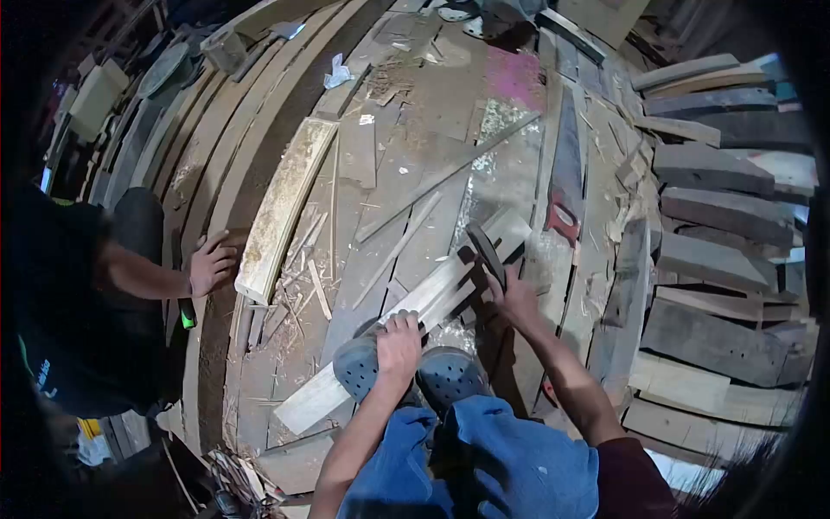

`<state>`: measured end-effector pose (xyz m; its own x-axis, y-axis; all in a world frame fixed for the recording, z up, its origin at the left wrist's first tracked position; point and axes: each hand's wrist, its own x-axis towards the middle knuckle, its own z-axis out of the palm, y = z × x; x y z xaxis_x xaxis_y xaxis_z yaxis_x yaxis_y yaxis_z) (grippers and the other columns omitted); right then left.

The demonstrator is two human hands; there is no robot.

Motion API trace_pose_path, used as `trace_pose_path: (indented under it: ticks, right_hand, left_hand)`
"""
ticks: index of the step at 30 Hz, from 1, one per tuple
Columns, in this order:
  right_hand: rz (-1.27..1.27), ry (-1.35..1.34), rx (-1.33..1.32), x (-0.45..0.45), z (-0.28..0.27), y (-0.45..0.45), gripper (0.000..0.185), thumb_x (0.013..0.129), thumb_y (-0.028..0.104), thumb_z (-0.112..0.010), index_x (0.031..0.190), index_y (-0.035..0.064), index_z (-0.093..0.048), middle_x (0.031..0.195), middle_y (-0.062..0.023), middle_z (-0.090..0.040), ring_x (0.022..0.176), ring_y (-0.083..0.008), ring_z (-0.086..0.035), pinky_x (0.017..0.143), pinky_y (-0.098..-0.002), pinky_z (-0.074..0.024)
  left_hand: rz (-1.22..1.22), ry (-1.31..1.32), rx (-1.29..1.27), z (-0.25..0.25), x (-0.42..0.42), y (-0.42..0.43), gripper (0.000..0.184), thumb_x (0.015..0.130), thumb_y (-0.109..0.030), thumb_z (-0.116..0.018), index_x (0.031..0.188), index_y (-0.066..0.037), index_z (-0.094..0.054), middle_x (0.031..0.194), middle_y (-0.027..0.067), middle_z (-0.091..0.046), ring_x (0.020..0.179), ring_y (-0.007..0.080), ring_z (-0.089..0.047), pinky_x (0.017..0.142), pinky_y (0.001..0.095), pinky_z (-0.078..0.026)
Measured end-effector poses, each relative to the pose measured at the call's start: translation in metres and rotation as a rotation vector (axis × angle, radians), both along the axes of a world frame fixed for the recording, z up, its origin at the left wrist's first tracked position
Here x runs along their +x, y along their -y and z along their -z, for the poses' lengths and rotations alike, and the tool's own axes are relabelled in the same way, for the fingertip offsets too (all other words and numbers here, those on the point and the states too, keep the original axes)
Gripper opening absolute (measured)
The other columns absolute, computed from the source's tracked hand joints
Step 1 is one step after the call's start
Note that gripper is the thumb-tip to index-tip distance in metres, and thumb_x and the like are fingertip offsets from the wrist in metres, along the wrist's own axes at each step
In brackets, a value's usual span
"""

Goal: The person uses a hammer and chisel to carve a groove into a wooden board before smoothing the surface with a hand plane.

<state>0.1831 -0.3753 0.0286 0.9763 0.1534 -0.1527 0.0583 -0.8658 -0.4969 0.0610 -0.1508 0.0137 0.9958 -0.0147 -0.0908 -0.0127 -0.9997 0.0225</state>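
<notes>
A pale wooden board (311, 400) lies slantwise between my feet, with a slot-like dark gap near its upper end. My left hand (399, 348) has its fingers curled over the board, gripping it just above my left clog (356, 370). My right hand (513, 299) is closed around a dark, elongated tool (486, 251) held over the board's upper end; its exact kind is hard to make out. The right clog (451, 374) stands beside the board's lower side.
A handsaw (566, 164) with a red handle lies ahead on the right. At the left, another person's hand (213, 266) rests beside a thick pale beam (290, 199). Thin sticks and shavings litter the plank floor. Cut timber pieces (722, 259) line the right side.
</notes>
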Motion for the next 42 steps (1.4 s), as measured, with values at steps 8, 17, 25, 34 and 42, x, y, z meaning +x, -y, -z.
trace_pose_path:
  ticks: [8,17,25,34,42]
  right_hand:
    - [-0.044,0.126,0.261,-0.052,0.009,0.01,0.028,0.092,0.029,-0.062,0.098,0.0021,-0.055,0.071,-0.0195,-0.063,0.065,-0.0407,-0.062,0.056,-0.045,-0.0464]
    - [0.11,-0.135,0.467,-0.077,0.006,-0.004,0.026,0.095,0.026,-0.06,0.104,0.0017,-0.057,0.065,-0.0118,-0.056,0.056,-0.0231,-0.053,0.054,-0.0369,-0.0431]
    - [0.004,-0.13,0.327,-0.067,-0.01,-0.018,0.026,0.093,0.026,-0.062,0.1,0.0019,-0.058,0.072,-0.0201,-0.062,0.064,-0.0366,-0.063,0.057,-0.0411,-0.0465]
    - [-0.08,-0.224,0.237,-0.087,-0.007,-0.035,0.03,0.093,0.03,-0.06,0.107,0.0038,-0.056,0.078,-0.0239,-0.064,0.073,-0.0432,-0.063,0.063,-0.0484,-0.0483]
    - [-0.23,-0.2,0.18,-0.11,0.01,-0.048,0.038,0.097,0.036,-0.049,0.1,-0.002,-0.047,0.069,-0.0277,-0.06,0.067,-0.0495,-0.06,0.062,-0.0585,-0.046]
  left_hand:
    - [-0.102,-0.084,-0.065,-0.007,0.008,0.002,0.016,0.087,-0.016,-0.052,0.096,-0.004,-0.056,0.095,0.0132,-0.059,0.093,0.0252,-0.059,0.076,0.0378,-0.051]
    - [-0.274,-0.133,-0.406,-0.021,0.013,0.005,0.032,0.09,-0.025,-0.055,0.1,0.006,-0.051,0.096,0.0232,-0.062,0.09,0.0374,-0.062,0.078,0.0471,-0.05]
    - [-0.167,0.02,-0.461,-0.018,0.012,0.001,0.024,0.088,-0.023,-0.062,0.096,-0.001,-0.056,0.094,0.0175,-0.06,0.09,0.0352,-0.061,0.076,0.0476,-0.049]
    - [-0.155,0.063,-0.576,-0.008,0.018,0.001,0.022,0.079,0.0,-0.054,0.1,0.001,-0.059,0.09,0.0171,-0.064,0.085,0.0332,-0.064,0.075,0.0423,-0.052]
    - [-0.236,0.155,-0.493,-0.002,0.023,0.006,0.013,0.074,-0.004,-0.059,0.085,-0.001,-0.065,0.09,0.0145,-0.065,0.095,0.0311,-0.062,0.068,0.0433,-0.056]
